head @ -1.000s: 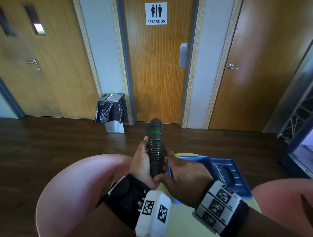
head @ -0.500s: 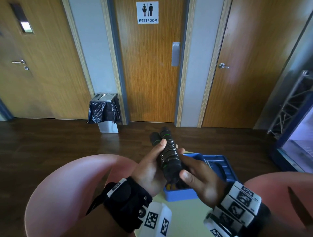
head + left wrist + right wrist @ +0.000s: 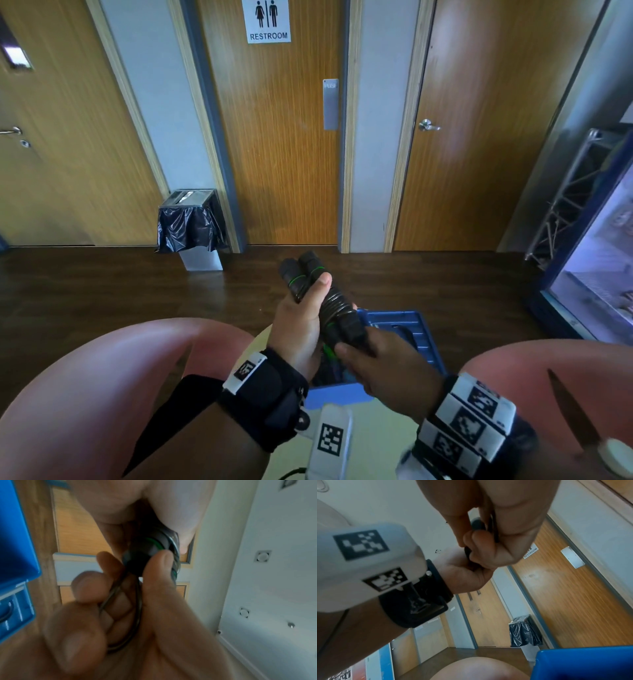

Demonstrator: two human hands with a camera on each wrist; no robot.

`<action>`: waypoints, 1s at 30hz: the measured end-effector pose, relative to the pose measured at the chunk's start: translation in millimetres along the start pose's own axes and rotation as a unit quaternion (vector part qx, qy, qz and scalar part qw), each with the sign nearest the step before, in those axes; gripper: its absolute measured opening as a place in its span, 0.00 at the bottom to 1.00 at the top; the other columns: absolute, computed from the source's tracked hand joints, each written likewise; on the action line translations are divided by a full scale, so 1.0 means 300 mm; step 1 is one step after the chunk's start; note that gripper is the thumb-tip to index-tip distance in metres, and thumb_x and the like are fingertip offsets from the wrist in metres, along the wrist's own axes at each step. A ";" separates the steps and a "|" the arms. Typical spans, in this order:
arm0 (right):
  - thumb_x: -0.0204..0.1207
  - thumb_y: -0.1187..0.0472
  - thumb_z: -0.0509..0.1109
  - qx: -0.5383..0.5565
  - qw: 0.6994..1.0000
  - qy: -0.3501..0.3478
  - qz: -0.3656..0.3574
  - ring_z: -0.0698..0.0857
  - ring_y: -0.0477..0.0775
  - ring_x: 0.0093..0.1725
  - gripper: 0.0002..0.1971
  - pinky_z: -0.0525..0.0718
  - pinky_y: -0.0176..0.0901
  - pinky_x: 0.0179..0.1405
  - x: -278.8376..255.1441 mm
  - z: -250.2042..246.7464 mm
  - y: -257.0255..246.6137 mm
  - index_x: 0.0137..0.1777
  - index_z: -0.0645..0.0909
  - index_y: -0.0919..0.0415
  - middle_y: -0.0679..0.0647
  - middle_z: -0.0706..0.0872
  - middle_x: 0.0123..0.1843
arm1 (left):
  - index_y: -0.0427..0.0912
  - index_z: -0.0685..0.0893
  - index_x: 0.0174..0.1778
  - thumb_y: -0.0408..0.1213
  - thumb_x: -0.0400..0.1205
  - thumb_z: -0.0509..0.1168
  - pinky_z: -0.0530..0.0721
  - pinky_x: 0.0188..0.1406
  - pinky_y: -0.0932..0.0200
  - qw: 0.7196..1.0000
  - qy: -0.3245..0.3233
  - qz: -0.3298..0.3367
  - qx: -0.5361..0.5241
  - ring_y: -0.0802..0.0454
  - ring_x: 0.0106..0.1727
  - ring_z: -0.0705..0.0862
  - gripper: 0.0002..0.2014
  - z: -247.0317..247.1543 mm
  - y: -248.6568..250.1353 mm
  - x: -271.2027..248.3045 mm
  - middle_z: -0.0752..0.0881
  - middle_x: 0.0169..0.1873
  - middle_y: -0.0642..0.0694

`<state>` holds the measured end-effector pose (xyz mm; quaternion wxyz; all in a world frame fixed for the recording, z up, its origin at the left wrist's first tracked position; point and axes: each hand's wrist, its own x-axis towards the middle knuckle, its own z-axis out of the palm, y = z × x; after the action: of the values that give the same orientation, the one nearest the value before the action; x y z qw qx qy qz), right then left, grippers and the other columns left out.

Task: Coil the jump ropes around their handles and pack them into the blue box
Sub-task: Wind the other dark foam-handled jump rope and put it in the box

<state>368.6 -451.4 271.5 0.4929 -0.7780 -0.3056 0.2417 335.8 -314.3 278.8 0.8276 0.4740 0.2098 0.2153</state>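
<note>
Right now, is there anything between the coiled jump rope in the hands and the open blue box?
Nothing visible blocks it. The coiled jump rope is held by the left hand and right hand just above the blue box, whose lid lies open. Something dark already lies inside, partly hidden.

Left hand (image 3: 301,329) just left of frame centre in the head view, wrapped around a bundle with thumb (image 3: 320,286) stretched up along it. Right hand (image 3: 394,373) lower right of centre, fingertips pinching the bundle's near end from below. Both forearms rising from the bottom edge, wrists strapped with marker-tagged bands, hands touching.
</note>
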 end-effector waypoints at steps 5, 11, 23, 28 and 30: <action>0.81 0.52 0.70 -0.017 0.999 0.021 0.044 0.73 0.45 0.24 0.17 0.70 0.43 0.31 -0.010 -0.128 0.089 0.36 0.80 0.63 0.49 0.76 0.26 | 0.38 0.83 0.43 0.40 0.73 0.79 0.85 0.39 0.49 0.990 0.021 0.113 0.083 0.47 0.36 0.85 0.13 0.122 -0.098 0.017 0.84 0.32 0.44; 0.82 0.59 0.72 0.142 0.982 0.010 0.121 0.64 0.49 0.24 0.17 0.63 0.42 0.25 -0.023 -0.245 0.186 0.30 0.76 0.58 0.50 0.68 0.24 | 0.42 0.77 0.58 0.40 0.59 0.83 0.88 0.52 0.39 0.978 -0.019 0.141 0.150 0.41 0.48 0.88 0.33 0.229 -0.201 0.022 0.85 0.43 0.42; 0.87 0.59 0.60 -0.202 0.978 0.035 -0.035 0.84 0.51 0.38 0.13 0.82 0.49 0.42 -0.035 -0.376 0.303 0.47 0.84 0.62 0.55 0.87 0.39 | 0.49 0.75 0.60 0.46 0.64 0.81 0.89 0.52 0.42 0.965 0.148 0.161 0.144 0.49 0.47 0.90 0.31 0.332 -0.303 0.077 0.89 0.47 0.45; 0.85 0.64 0.66 0.189 0.979 0.035 0.067 0.82 0.54 0.34 0.14 0.83 0.48 0.40 -0.028 -0.365 0.311 0.36 0.84 0.61 0.57 0.84 0.33 | 0.50 0.75 0.59 0.44 0.67 0.81 0.88 0.44 0.54 0.955 0.176 0.181 0.154 0.50 0.47 0.89 0.28 0.349 -0.315 0.089 0.88 0.46 0.47; 0.86 0.62 0.65 0.203 0.974 0.027 0.093 0.83 0.50 0.33 0.15 0.84 0.45 0.40 -0.025 -0.368 0.297 0.36 0.83 0.62 0.58 0.85 0.34 | 0.49 0.74 0.58 0.41 0.70 0.81 0.85 0.39 0.61 0.945 0.177 0.192 0.196 0.53 0.45 0.88 0.26 0.362 -0.319 0.082 0.87 0.46 0.48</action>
<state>459.2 -554.4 234.4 0.6243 -0.6924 -0.1634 0.3226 430.8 -420.0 241.8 0.6112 0.6124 0.2957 0.4050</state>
